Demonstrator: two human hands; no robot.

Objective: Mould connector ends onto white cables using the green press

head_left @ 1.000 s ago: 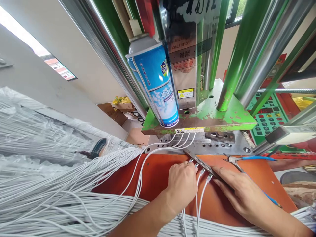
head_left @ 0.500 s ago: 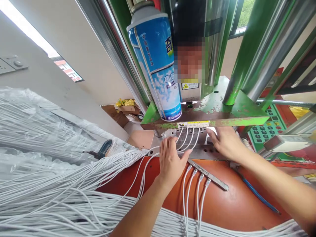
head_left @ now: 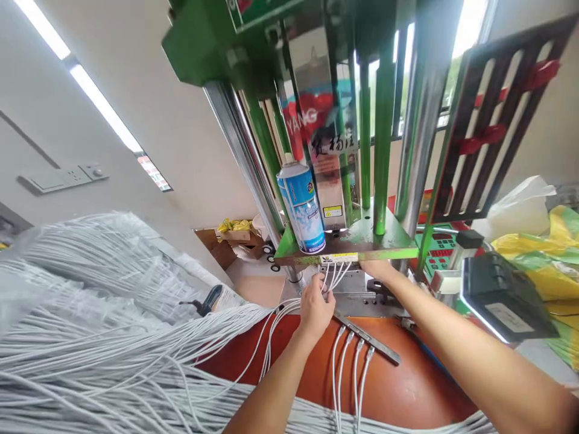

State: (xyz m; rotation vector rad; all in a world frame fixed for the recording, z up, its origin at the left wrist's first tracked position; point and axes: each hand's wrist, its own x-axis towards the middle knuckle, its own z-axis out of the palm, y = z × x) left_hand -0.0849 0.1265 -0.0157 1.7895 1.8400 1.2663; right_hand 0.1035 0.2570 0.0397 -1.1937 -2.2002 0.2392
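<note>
My left hand (head_left: 315, 306) grips several white cables (head_left: 333, 276) that run up under the green press plate (head_left: 362, 247) into the metal mould bed (head_left: 357, 295). My right hand (head_left: 377, 270) reaches under the same plate, beside the cables; what its fingers hold is hidden. On the orange mat (head_left: 398, 386) lies a metal bar (head_left: 368, 339) with several more white cables (head_left: 346, 374) plugged into it.
A blue spray can (head_left: 302, 208) stands on the press plate. A big pile of white cables (head_left: 99, 337) fills the left side. Chrome columns (head_left: 244, 157) rise above. A green keypad (head_left: 436, 250), a black box (head_left: 502, 298) and yellow bags (head_left: 549, 265) sit at right.
My view has pulled back and tilted up. My left hand went from the bar's cable ends up to the mould and closed on the cables there. My right hand let go of the bar and reached under the plate.
</note>
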